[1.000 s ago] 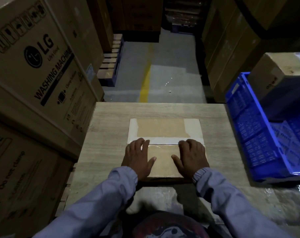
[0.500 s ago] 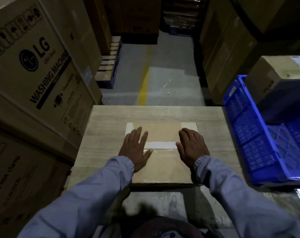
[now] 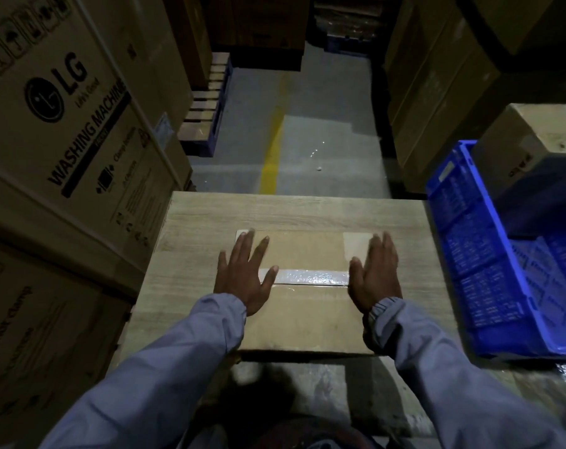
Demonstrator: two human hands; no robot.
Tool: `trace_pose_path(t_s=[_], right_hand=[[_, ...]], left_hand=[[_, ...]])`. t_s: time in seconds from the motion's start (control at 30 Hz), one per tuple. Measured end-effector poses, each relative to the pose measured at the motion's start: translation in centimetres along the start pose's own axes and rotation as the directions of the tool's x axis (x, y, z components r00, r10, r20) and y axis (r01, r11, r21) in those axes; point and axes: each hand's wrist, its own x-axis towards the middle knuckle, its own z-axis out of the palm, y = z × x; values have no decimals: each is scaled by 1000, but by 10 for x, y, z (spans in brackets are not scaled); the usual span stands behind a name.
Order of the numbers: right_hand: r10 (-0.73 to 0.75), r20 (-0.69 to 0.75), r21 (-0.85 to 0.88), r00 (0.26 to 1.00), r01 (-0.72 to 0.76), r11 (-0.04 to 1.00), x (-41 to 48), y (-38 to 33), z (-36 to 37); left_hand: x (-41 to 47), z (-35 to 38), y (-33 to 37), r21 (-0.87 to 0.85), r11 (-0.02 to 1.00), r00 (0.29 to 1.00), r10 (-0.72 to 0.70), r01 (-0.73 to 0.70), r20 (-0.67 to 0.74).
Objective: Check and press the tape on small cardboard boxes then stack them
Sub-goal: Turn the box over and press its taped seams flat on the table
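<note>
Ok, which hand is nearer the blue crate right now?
Right. The right hand lies flat on the right end of the cardboard box, the side toward the blue crate; the left hand lies flat on its left end, farther away.

The left hand (image 3: pixel 242 280) lies over the 9 o'clock end of the tape (image 3: pixel 311 277) and the right hand (image 3: pixel 375 277) over its 3 o'clock end, so how those ends sit cannot be told. Palms and sleeves hide the side edges of the cardboard box (image 3: pixel 307 319). At 3 o'clock the blue crate (image 3: pixel 469 254) and the carton (image 3: pixel 534 147) by it run off the edge. At 9 o'clock the washing-machine carton (image 3: pixel 64 124) is cut off, and its fine print is too small to read. At 6 o'clock a dark shape (image 3: pixel 291 432) is cropped and unclear.
</note>
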Motion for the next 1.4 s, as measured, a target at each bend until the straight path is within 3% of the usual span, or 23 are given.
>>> trace_pose_path(t_s=[0.07,0.13,0.23,0.33,0.47,0.57,0.7,0.83,0.97,1.03,1.13,1.27,1.4], right_hand=[[212,5,178,977,-209,962,0,0,-1],[349,80,270,934,-358,894,3,2,-2],[444,207,240,872,-485,841,4,2,-6],[453,275,228,848,-515,826,-3,1,-16],[453,297,216,841,-521,826,-20,0,-24],[454,252,356,854,-518,778,-34,-1,-31],[497,205,601,843,-509,616,-44,-7,-45],[422,141,626,896,-410,663,-50,-14,-71],[325,151,717,934,-330,614,-68,-18,-88],[264,158,699,952,-296,651,-77,-13,-84],[188,149,603,971,-239,761,-92,-4,-70],[141,112,565,984,-180,805,-112,-3,-63],[125,100,522,987,-159,838,-121,0,-60]], left_hand=[[0,-4,2,-173,963,977,-211,208,-2],[2,-7,-1,-340,832,896,-434,439,95],[3,-12,-7,-391,717,817,-519,577,252],[-5,-15,-10,-454,670,809,-518,586,279],[-25,-20,-11,-447,680,813,-507,581,286],[-38,-27,-13,-521,612,801,-507,595,319],[-44,-50,-7,-662,472,780,-554,582,291],[-46,-81,-4,-735,455,805,-556,504,208],[-59,-88,-8,-822,365,846,-476,437,239],[-68,-89,-7,-836,366,873,-424,409,241],[-82,-85,-9,-794,455,892,-388,404,232],[-107,-75,-13,-788,432,884,-364,438,292],[-123,-70,-18,-806,443,906,-334,394,259]])
